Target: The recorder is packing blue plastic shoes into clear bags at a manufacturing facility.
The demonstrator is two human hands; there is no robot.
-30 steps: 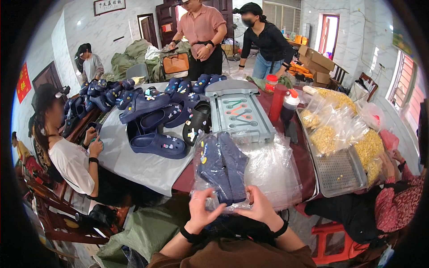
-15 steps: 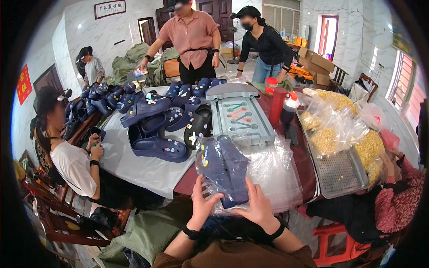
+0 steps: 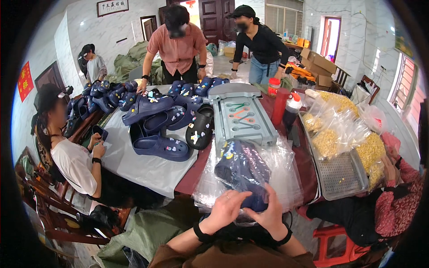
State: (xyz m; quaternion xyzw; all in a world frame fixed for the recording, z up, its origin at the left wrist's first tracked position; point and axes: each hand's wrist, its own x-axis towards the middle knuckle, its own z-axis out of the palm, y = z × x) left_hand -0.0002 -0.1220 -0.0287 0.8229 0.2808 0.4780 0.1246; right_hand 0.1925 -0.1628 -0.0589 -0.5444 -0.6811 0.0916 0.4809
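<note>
A pair of navy clogs (image 3: 241, 166) with small charms lies inside a clear plastic bag (image 3: 255, 154), close in front of me. My left hand (image 3: 225, 207) is at the near left of the bag, thumb and fingers drawn together on its edge. On the near right, my right hand (image 3: 269, 213) grips the bagged clogs' near end between thumb and fingers. Beneath the bag is a stack of flat clear bags (image 3: 283, 178). Just to the left, a black clog (image 3: 199, 129) with charms stands on the table.
Several navy clogs (image 3: 161, 148) are heaped to the left. A grey plastic case (image 3: 243, 117) stands ahead, beside a dark bottle (image 3: 292, 107) with a red cap. At right, a metal tray (image 3: 342, 174) bears bags of yellow pieces (image 3: 325, 142). Co-workers stand or sit around the table.
The bagged clogs have shifted right and turned. My left hand moved right, its fingers closing on the bag's edge. Across the table, the person in the pink shirt has leaned forward.
</note>
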